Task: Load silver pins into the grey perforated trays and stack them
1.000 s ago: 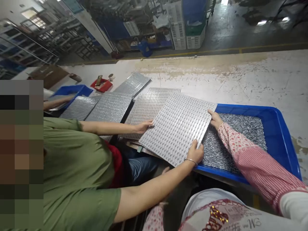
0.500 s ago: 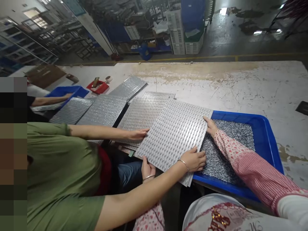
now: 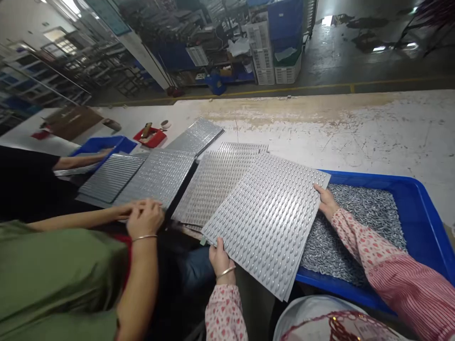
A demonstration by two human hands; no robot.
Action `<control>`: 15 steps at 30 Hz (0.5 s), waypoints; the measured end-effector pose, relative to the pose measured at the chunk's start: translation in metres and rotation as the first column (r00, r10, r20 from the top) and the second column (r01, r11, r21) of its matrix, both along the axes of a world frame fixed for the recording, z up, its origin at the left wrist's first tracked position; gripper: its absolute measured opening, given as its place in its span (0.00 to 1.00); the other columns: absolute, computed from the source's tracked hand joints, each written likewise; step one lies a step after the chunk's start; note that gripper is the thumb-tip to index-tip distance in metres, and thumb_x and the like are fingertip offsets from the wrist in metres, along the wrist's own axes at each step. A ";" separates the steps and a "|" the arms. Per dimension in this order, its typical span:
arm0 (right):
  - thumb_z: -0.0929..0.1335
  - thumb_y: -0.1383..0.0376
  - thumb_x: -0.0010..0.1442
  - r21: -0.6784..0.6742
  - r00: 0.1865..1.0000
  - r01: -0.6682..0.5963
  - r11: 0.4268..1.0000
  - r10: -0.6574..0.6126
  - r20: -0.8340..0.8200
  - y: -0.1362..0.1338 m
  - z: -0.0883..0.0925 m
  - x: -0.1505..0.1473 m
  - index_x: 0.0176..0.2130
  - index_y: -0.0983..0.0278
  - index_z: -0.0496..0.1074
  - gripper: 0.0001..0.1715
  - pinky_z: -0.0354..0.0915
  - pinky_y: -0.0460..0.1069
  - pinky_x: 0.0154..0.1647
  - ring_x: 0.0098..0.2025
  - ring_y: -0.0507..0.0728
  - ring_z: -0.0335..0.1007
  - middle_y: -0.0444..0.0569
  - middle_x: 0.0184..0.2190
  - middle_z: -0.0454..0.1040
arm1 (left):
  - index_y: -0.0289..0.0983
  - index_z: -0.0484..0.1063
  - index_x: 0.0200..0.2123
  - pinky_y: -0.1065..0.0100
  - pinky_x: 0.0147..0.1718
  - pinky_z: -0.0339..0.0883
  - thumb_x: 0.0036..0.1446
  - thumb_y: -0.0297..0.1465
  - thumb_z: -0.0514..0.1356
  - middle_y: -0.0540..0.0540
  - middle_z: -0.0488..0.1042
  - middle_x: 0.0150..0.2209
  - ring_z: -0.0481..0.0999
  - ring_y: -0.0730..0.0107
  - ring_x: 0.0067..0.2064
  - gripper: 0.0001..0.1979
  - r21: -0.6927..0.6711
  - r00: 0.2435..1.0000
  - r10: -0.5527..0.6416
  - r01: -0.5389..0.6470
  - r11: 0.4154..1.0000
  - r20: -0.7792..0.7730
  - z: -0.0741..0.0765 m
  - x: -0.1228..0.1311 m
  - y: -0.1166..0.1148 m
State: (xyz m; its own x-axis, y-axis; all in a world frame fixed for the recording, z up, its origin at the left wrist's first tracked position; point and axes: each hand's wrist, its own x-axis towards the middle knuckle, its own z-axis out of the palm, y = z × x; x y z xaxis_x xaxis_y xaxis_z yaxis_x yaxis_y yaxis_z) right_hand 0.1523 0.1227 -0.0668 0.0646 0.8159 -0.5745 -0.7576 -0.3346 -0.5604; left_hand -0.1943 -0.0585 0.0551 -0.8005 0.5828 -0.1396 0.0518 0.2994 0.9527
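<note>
I hold a grey dimpled metal tray [image 3: 266, 218] by two edges. My left hand [image 3: 219, 258], with a bangle on the wrist, grips its near left edge. My right hand [image 3: 326, 202], in a pink patterned sleeve, grips its right edge. The tray's right part rests over a blue bin [image 3: 423, 208] filled with small silvery parts [image 3: 359, 208]. A similar dimpled tray [image 3: 213, 184] lies under it on the left.
A person in a green top sits at my left, both hands [image 3: 144, 215] together near more trays [image 3: 156, 175]. Further left another person's arm [image 3: 80, 161] reaches to a second blue bin [image 3: 106, 142]. A red dish [image 3: 151, 136] sits on the worn white table [image 3: 355, 128].
The green-sleeved person's hands have left my tray and pulled back to the left. My left hand has come up onto the tray's near edge; the tray has shifted slightly right.
</note>
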 end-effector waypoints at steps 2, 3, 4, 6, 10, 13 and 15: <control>0.74 0.69 0.46 -0.001 1.000 0.020 1.000 -0.020 0.016 -0.001 0.001 -0.018 0.39 0.64 0.73 0.17 0.76 0.56 0.45 0.40 0.61 0.79 0.46 0.29 0.80 | 0.35 0.69 0.46 0.54 0.47 0.73 0.63 0.37 0.57 0.39 0.75 0.44 0.76 0.60 0.47 0.13 0.016 0.990 0.105 -0.107 0.994 0.092 -0.023 -0.013 0.001; 0.74 0.68 0.46 -0.003 0.999 0.032 0.999 -0.032 0.024 -0.002 0.002 -0.028 0.39 0.64 0.72 0.18 0.76 0.56 0.45 0.40 0.61 0.79 0.46 0.30 0.80 | 0.35 0.69 0.44 0.56 0.47 0.73 0.62 0.35 0.57 0.39 0.75 0.42 0.77 0.60 0.46 0.11 0.023 0.983 0.137 -0.141 0.990 0.125 -0.028 -0.024 0.006; 0.74 0.67 0.45 -0.006 0.999 0.044 0.999 -0.043 0.030 -0.003 0.003 -0.039 0.39 0.63 0.72 0.19 0.76 0.56 0.46 0.41 0.61 0.79 0.46 0.31 0.80 | 0.35 0.69 0.42 0.56 0.48 0.72 0.61 0.34 0.58 0.40 0.75 0.41 0.77 0.61 0.45 0.10 0.027 0.976 0.152 -0.158 0.987 0.153 -0.030 -0.037 0.014; 0.74 0.64 0.45 -0.001 0.996 0.075 0.997 -0.074 0.052 -0.005 0.005 -0.060 0.41 0.63 0.71 0.21 0.75 0.57 0.46 0.43 0.61 0.78 0.47 0.34 0.80 | 0.35 0.69 0.40 0.57 0.48 0.72 0.58 0.32 0.59 0.41 0.75 0.39 0.77 0.62 0.44 0.08 0.030 0.969 0.153 -0.161 0.986 0.195 -0.029 -0.065 0.035; 0.72 0.59 0.46 0.010 0.980 0.127 0.992 -0.127 0.153 -0.012 0.008 -0.093 0.43 0.61 0.69 0.24 0.75 0.57 0.46 0.47 0.62 0.76 0.49 0.42 0.79 | 0.35 0.71 0.38 0.54 0.49 0.72 0.55 0.30 0.61 0.42 0.75 0.36 0.77 0.63 0.42 0.07 0.010 0.968 0.090 -0.096 0.995 0.236 -0.028 -0.112 0.084; 0.69 0.54 0.49 -0.004 0.964 0.110 0.994 -0.106 0.246 -0.020 0.010 -0.098 0.42 0.61 0.70 0.21 0.75 0.57 0.45 0.48 0.63 0.75 0.51 0.43 0.78 | 0.35 0.72 0.39 0.52 0.49 0.71 0.53 0.30 0.62 0.42 0.76 0.37 0.77 0.62 0.42 0.09 0.010 0.972 -0.003 0.001 1.000 0.235 -0.034 -0.132 0.113; 0.66 0.51 0.53 -0.016 0.934 0.102 0.995 -0.090 0.346 -0.025 0.014 -0.087 0.40 0.60 0.70 0.19 0.74 0.57 0.44 0.48 0.63 0.74 0.53 0.41 0.78 | 0.35 0.72 0.39 0.51 0.49 0.71 0.53 0.32 0.62 0.41 0.76 0.39 0.76 0.62 0.42 0.10 0.017 0.973 -0.051 0.048 0.999 0.225 -0.039 -0.140 0.127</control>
State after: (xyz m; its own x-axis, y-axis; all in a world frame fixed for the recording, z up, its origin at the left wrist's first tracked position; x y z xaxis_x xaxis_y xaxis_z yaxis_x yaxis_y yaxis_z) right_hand 0.0655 0.0980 -0.0523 0.3407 0.7770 -0.5294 -0.5494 -0.2924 -0.7827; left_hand -0.3341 0.0683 0.0158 -0.7193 0.6235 -0.3065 -0.1502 0.2912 0.9448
